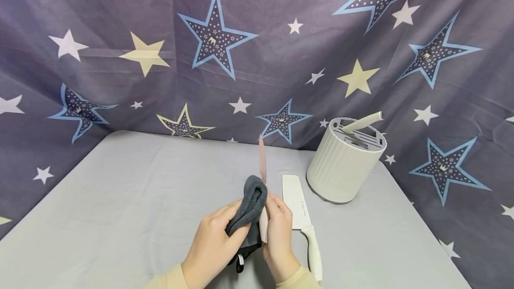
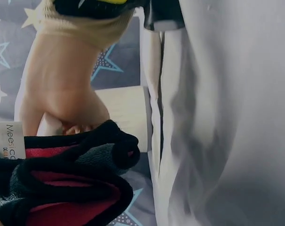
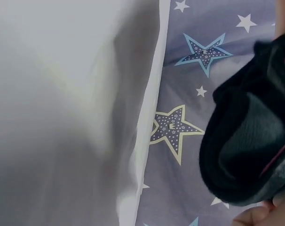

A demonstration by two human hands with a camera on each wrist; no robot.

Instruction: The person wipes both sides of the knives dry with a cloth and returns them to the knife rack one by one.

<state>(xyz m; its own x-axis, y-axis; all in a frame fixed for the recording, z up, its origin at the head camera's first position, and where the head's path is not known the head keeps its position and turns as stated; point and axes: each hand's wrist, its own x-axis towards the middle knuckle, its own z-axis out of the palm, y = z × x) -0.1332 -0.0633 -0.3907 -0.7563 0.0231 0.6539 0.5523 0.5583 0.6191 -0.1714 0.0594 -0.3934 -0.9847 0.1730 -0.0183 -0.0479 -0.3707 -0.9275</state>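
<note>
My left hand grips a folded dark grey cloth with black edging. In the left wrist view the cloth shows red inner faces and a white label. My right hand holds a kitchen knife by its pale handle, blade pointing up and away from me. The cloth lies against the knife's left side, where blade and handle meet. Beside the right hand, a cleaver with a white blade and cream handle lies flat. The cloth hides most of the knife in the right wrist view.
A cream ribbed knife block stands at the back right, with one knife handle sticking out of its slotted top. A grey cloth covers the table. Behind and beside it hangs a dark star-patterned curtain.
</note>
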